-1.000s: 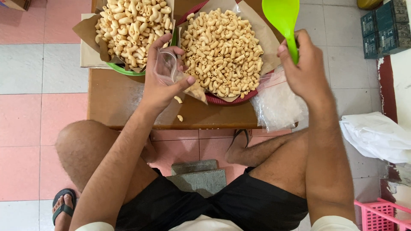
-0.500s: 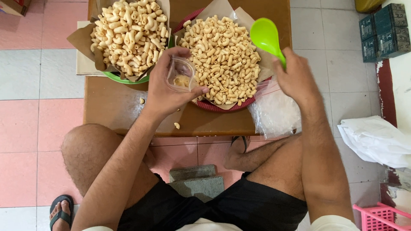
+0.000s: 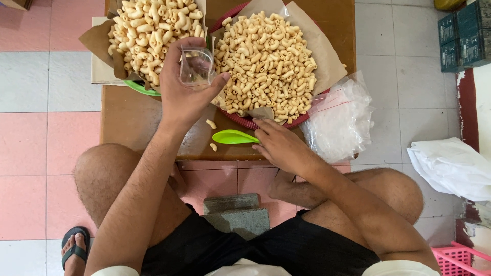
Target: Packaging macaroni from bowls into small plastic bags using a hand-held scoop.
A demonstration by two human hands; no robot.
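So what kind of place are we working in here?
Probably a home or small-shop snack-packing spot, not a factory: a low wooden table on a pink and white tiled floor, two paper-lined baskets of macaroni-shaped snacks, and a pile of clear plastic bags beside them.
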